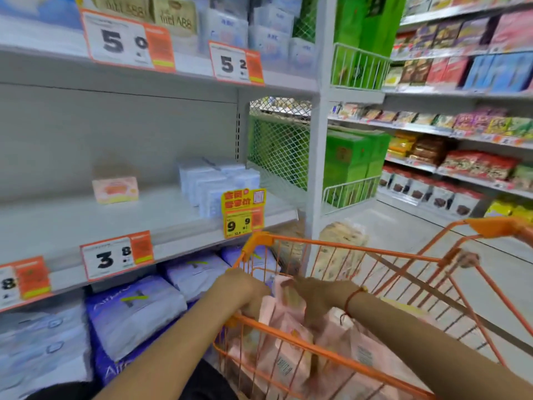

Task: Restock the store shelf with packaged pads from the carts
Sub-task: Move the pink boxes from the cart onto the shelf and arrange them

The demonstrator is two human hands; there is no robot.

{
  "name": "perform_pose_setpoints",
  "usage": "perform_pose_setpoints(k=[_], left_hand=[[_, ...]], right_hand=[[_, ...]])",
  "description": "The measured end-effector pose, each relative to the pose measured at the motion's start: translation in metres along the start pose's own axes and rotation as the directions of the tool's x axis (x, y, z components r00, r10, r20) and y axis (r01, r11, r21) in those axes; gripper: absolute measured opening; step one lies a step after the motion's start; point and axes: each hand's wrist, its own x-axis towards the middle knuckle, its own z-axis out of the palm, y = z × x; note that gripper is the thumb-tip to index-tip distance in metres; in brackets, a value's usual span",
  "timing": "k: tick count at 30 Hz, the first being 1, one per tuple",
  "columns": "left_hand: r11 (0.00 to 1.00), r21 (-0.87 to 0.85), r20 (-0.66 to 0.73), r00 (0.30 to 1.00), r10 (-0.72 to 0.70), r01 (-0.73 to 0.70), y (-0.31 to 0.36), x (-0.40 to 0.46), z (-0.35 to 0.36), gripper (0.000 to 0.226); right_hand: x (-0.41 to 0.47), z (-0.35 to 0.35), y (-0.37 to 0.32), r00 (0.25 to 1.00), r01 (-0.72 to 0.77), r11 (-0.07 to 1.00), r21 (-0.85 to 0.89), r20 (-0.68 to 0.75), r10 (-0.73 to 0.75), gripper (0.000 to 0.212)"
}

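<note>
An orange wire cart (340, 249) stands in front of me, holding several pink pad packs (285, 350). Both my hands reach down into it. My left hand (251, 290) curls around the top of a pink pack at the cart's left side. My right hand (311, 293), with a red string at the wrist, grips the same pack from the right. The middle shelf (72, 223) to my left carries one pink pack (115, 190) and a cluster of pale blue packs (216, 183). The image is blurred, so finger detail is unclear.
Price tags (115, 258) hang along the shelf edges. Purple and white bulk packs (135, 310) fill the shelf below. Green boxes in a wire rack (349, 166) stand past the shelf end. Snack shelves (461, 134) line the aisle on the right.
</note>
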Motion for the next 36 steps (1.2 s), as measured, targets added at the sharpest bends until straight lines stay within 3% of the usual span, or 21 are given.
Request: perform_pose_setpoints(k=[3, 5, 9, 10, 11, 13, 15, 18, 20, 23, 24, 26, 28, 30, 33, 36], left_hand=[[0.997, 0.07, -0.175, 0.984, 0.04, -0.028, -0.002, -0.005, 0.004, 0.043], [0.996, 0.073, -0.25, 0.966, 0.071, -0.055, -0.005, -0.003, 0.007, 0.046], [0.966, -0.201, -0.359, 0.93, 0.08, -0.161, -0.018, -0.004, 0.009, 0.073], [0.932, -0.295, -0.41, 0.909, 0.074, -0.209, -0.022, -0.005, 0.008, 0.076], [0.876, -0.408, -0.455, 0.889, 0.051, -0.259, -0.025, -0.007, 0.007, 0.076], [0.666, -0.64, -0.529, 0.848, -0.021, -0.383, -0.031, -0.012, 0.003, 0.076], [0.417, -0.774, -0.567, 0.815, -0.12, -0.477, -0.038, -0.016, -0.002, 0.07], [0.121, -0.887, -0.461, 0.847, -0.266, -0.445, -0.047, -0.021, -0.008, 0.045], [-0.005, -0.914, -0.386, 0.872, -0.301, -0.407, -0.051, -0.022, -0.007, 0.042], [-0.164, -0.892, -0.346, 0.869, -0.355, -0.422, -0.055, -0.028, -0.006, 0.042], [-0.222, -0.87, -0.336, 0.86, -0.383, -0.439, -0.056, -0.03, -0.007, 0.041], [-0.378, -0.794, -0.302, 0.849, -0.434, -0.476, -0.06, -0.034, -0.008, 0.039], [-0.555, -0.658, -0.277, 0.849, -0.45, -0.509, -0.065, -0.036, -0.009, 0.038], [-0.67, -0.516, -0.266, 0.844, -0.466, -0.533, -0.067, -0.04, -0.011, 0.039], [-0.688, -0.449, -0.244, 0.819, -0.52, -0.571, -0.066, -0.048, -0.018, 0.021], [-0.583, -0.51, -0.27, 0.761, -0.59, -0.632, -0.076, -0.067, -0.029, 0.005]], right_hand=[[0.01, 0.018, 0.004, 0.989, 0.0, 1.0, -0.021, -0.146, -0.003, 0.091], [0.016, 0.028, 0.013, 0.985, 0.032, 0.999, 0.011, -0.17, -0.03, 0.097], [0.021, 0.018, 0.032, 0.942, 0.065, 0.986, 0.153, -0.334, -0.01, 0.084], [0.021, 0.015, 0.035, 0.949, 0.08, 0.971, 0.224, -0.316, -0.005, 0.084], [0.019, 0.013, 0.035, 0.967, 0.094, 0.948, 0.305, -0.256, -0.013, 0.088], [0.019, 0.018, 0.031, 0.993, 0.059, 0.918, 0.392, -0.121, -0.012, 0.106], [0.024, 0.028, 0.021, 0.992, 0.041, 0.952, 0.303, -0.128, -0.002, 0.112], [0.031, 0.036, 0.016, 0.978, 0.032, 0.977, 0.21, -0.21, 0.013, 0.095], [0.028, 0.03, 0.012, 0.975, 0.037, 0.979, 0.201, -0.224, 0.009, 0.09], [0.001, -0.003, 0.011, 0.99, 0.027, 0.929, 0.37, -0.138, 0.026, 0.068], [-0.01, -0.016, 0.014, 0.994, 0.049, 0.855, 0.517, -0.111, 0.01, 0.058], [-0.029, -0.035, 0.022, 0.989, 0.149, 0.565, 0.812, -0.137, -0.064, 0.046], [-0.038, -0.046, 0.03, 0.964, 0.263, 0.252, 0.931, -0.242, -0.112, 0.047], [-0.038, -0.053, 0.034, 0.937, 0.336, -0.022, 0.942, -0.336, -0.1, 0.065], [-0.046, -0.07, 0.024, 0.901, 0.383, -0.215, 0.898, -0.414, -0.125, 0.082], [-0.053, -0.091, 0.006, 0.883, 0.403, -0.237, 0.884, -0.444, -0.155, 0.085]])
